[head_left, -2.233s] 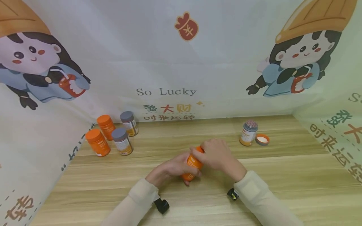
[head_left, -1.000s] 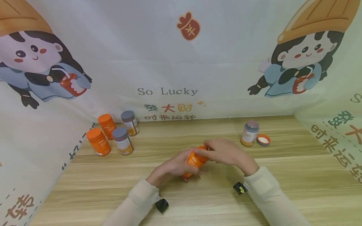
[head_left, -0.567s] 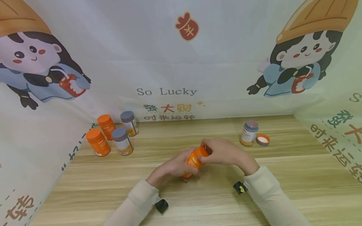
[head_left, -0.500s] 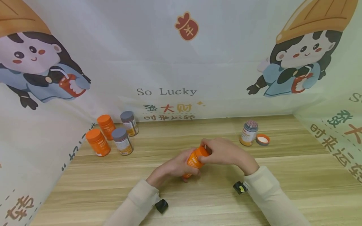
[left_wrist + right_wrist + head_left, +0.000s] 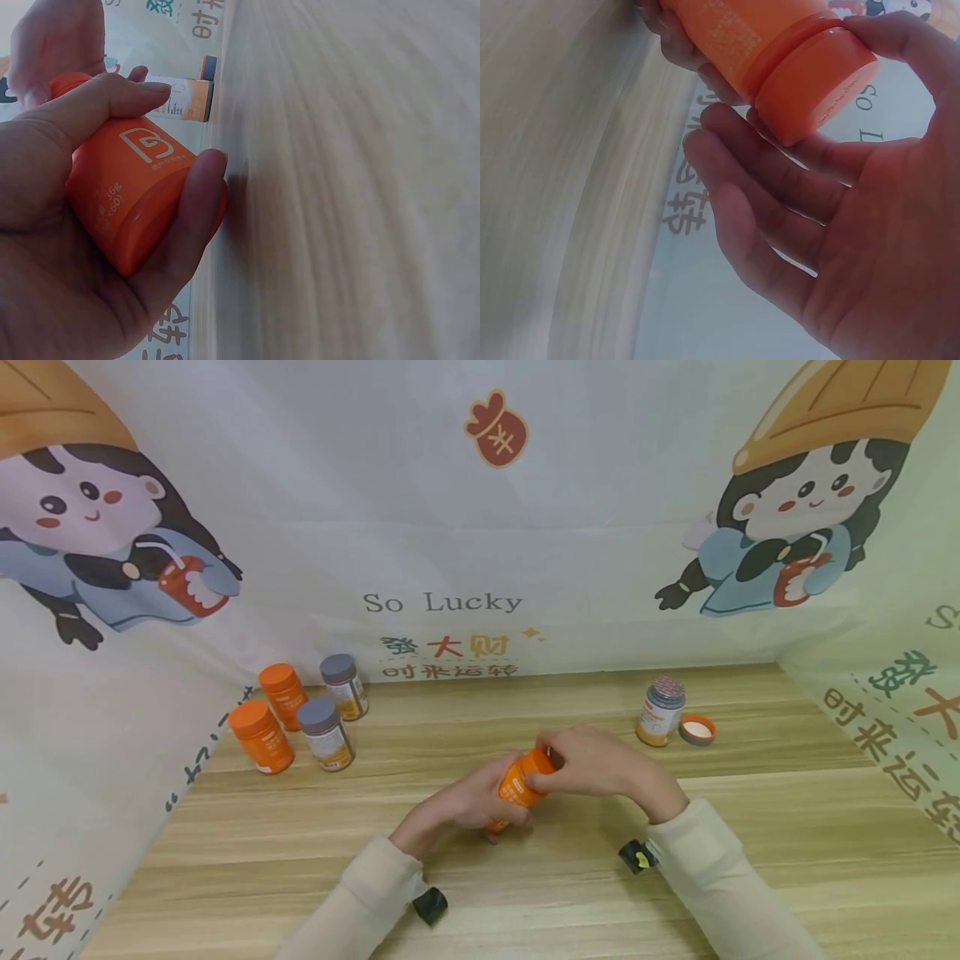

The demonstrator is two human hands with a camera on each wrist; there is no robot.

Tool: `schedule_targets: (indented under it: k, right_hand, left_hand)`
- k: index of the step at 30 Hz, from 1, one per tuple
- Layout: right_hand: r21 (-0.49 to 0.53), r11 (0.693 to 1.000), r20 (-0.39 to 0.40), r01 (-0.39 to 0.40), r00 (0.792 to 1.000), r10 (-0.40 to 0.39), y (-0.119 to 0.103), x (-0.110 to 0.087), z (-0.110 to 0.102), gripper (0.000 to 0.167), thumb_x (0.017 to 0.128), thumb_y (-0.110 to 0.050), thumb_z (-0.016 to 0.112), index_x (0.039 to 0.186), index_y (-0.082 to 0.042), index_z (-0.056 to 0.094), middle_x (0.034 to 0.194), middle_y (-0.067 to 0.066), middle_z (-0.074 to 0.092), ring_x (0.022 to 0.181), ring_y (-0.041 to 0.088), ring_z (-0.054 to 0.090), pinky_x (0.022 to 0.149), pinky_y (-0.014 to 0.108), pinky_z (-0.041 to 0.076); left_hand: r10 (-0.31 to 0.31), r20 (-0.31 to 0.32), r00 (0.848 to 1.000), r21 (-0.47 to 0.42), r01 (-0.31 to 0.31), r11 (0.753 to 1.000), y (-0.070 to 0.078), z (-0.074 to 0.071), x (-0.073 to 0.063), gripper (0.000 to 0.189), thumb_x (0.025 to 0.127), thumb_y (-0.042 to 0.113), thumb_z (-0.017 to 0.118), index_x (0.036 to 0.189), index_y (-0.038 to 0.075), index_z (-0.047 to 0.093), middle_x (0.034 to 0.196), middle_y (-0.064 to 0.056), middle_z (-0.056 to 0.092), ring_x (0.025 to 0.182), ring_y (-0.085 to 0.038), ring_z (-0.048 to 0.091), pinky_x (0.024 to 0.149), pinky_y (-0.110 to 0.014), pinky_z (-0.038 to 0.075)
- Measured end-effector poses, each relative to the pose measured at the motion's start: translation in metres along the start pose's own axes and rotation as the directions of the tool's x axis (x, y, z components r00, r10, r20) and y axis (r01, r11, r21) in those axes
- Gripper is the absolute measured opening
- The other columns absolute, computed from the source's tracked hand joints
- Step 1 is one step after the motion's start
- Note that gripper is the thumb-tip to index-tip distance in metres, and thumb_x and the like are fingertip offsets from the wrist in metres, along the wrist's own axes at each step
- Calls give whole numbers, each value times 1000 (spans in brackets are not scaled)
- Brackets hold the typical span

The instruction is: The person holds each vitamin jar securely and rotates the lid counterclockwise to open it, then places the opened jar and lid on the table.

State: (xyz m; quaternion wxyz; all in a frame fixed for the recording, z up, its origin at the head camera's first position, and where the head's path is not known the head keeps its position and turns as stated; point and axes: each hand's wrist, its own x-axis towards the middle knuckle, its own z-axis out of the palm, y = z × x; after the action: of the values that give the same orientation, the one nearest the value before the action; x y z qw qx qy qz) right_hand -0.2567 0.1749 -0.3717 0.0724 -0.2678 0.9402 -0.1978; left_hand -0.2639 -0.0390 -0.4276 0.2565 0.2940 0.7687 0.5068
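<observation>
Straight ahead, head view: an orange bottle (image 5: 517, 789) leans over the middle of the table (image 5: 420, 727), its cap (image 5: 538, 762) pointing up and to the right.
Left hand (image 5: 480, 795): fingers curled round the bottle's body, with no slack that I can see.
Right hand (image 5: 600, 762): thumb and finger pinching the cap.
Far left: two orange bottles (image 5: 261, 743) and two grey-capped bottles (image 5: 330, 747), upright, bunched toward the back corner.
Far right: an uncapped bottle (image 5: 659, 720), upright, its top patterned; a loose cap (image 5: 697, 731) lying just beside it, white inside up.
Backdrop (image 5: 442, 552): pale cloth with "So Lucky" and two cartoon figures.
Left wrist view: the left hand encircles the bottle, white print showing between the digits; the base is close to the table, though I can't tell whether it touches.
Right wrist view: the cap sits on the bottle, thumb at one edge, a finger opposite, the remaining fingers loosely bent and apart from it.
</observation>
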Motion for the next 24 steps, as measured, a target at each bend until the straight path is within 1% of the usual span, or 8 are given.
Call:
schedule_targets:
  k: [3, 7, 11, 13, 15, 17, 20, 24]
  right_hand:
    - [0, 1000, -4, -6, 1000, 6, 1, -1, 0, 37, 90, -51, 65, 99, -15, 65, 73, -6, 55, 66, 11, 51, 57, 25, 39]
    - [16, 999, -1, -47, 999, 47, 2, -2, -1, 41, 94, -59, 61, 90, -19, 64, 71, -6, 53, 64, 11, 50, 55, 26, 37]
    - [23, 998, 24, -51, 998, 51, 2, -2, 0, 38, 95, -56, 59, 84, -20, 63, 69, -7, 51, 62, 11, 49, 55, 26, 37]
    - [21, 999, 37, -40, 999, 39, 1, -1, -1, 34, 94, -53, 60, 86, -20, 63, 70, -7, 51, 63, 11, 49, 55, 26, 38]
    - [13, 1000, 42, -26, 999, 25, 1, -1, -1, 32, 92, -51, 62, 92, -18, 63, 72, -6, 53, 65, 11, 50, 56, 26, 39]
    - [2, 1000, 41, -13, 999, 13, 2, -1, -1, 34, 90, -49, 64, 97, -17, 64, 74, -5, 55, 67, 11, 51, 57, 26, 40]
    - [8, 1000, 36, -18, 999, 18, 3, -2, -1, 41, 89, -55, 66, 102, -16, 64, 75, -5, 57, 67, 12, 52, 56, 26, 40]
    - [42, 997, 33, -71, 997, 70, 3, -3, -1, 48, 91, -67, 62, 85, -19, 63, 67, -7, 49, 60, 11, 47, 53, 26, 33]
  left_hand:
    - [-5, 3, 1000, 0, 5, 1000, 0, 0, 0, 53, 82, 1, 75, 128, 8, 50, 96, -7, 57, 62, -17, 54, 45, -28, 53]
    - [-4, 10, 1000, 11, 4, 1000, 0, -1, 0, 56, 82, 2, 75, 131, 10, 50, 97, -7, 56, 62, -17, 54, 45, -27, 52]
    - [5, 15, 1000, 27, -6, 1000, 0, -2, 0, 55, 83, 2, 74, 132, 10, 51, 97, -6, 56, 64, -16, 54, 45, -27, 52]
    - [16, 15, 1000, 37, -16, 999, 0, -2, 0, 53, 82, 2, 74, 130, 9, 51, 97, -6, 56, 64, -16, 54, 46, -28, 53]
    - [21, 12, 1000, 43, -22, 999, 1, -2, 0, 51, 82, 1, 74, 128, 9, 52, 96, -6, 56, 63, -16, 54, 45, -28, 53]
    - [24, 7, 1000, 61, -24, 998, 1, -2, 0, 51, 82, 1, 74, 127, 9, 52, 95, -6, 56, 63, -16, 55, 45, -29, 54]
    - [22, 0, 1000, 81, -22, 996, 2, -1, 0, 52, 82, 1, 75, 127, 9, 52, 97, -7, 56, 65, -16, 56, 46, -28, 54]
    - [7, -7, 1000, 88, -6, 996, 1, 0, 0, 53, 83, 2, 75, 130, 12, 53, 102, -8, 57, 71, -17, 58, 46, -28, 54]
